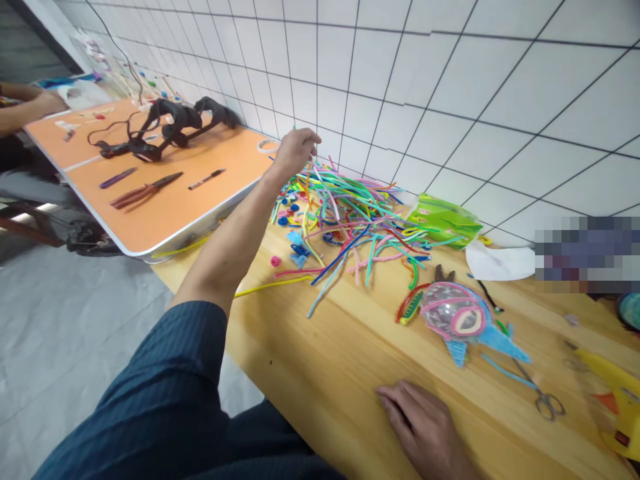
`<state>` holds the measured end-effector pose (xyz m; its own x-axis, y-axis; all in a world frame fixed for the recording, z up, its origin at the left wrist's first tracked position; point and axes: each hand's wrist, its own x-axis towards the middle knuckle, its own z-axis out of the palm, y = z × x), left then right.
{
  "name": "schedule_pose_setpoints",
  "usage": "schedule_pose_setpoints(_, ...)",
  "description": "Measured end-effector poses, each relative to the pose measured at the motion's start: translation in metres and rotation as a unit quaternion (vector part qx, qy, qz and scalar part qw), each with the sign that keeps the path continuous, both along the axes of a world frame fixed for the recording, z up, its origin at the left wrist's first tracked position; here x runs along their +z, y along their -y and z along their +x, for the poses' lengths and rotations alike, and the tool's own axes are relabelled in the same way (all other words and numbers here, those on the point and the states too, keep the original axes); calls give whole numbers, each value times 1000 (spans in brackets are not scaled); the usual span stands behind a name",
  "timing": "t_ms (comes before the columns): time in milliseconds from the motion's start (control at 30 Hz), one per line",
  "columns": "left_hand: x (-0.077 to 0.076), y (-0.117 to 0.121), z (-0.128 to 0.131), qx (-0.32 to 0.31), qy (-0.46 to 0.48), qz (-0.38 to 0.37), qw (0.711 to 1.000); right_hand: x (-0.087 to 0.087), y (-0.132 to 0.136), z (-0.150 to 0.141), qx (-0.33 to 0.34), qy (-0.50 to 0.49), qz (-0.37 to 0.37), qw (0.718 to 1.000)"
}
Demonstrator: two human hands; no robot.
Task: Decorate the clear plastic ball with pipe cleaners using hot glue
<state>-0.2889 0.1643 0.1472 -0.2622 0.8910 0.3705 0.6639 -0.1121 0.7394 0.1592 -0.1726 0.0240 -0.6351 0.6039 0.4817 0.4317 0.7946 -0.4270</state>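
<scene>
My left hand (299, 150) reaches out over a tangled pile of coloured pipe cleaners (350, 193) by the wall. Its fingers bend downward and look closed; a pale strand shows just below the fingertips, but what they grip is hard to see. On the wooden table's near side rests my right hand (427, 423), fingers loosely curled together around nothing. Beyond it lies a fish-like figure (453, 313) with a clear rounded body, pink and blue pipe cleaner trim and a blue pointed end. Scissors (547, 400) lie to the right of this figure.
A green packet (443, 220) and a white sheet (500, 260) lie along the wall. At right is a yellow glue gun (613, 393). The orange table (165, 230) holds pliers (145, 191), a pen (206, 179) and a black strapped device (173, 127). Another person's arm (30, 110) is at far left.
</scene>
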Motion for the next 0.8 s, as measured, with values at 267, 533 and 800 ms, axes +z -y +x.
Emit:
schedule_pose_setpoints(267,17,77,117,-178,-54,88,979,-4,-1,2,7,-1,-9,1000)
schedule_pose_setpoints(533,-20,157,191,-331,-191,4,924,-4,-2,2,12,-7,-10,1000)
schedule_pose_setpoints(800,-45,121,121,-261,-322,-94,905,-3,-1,2,7,-6,-8,1000)
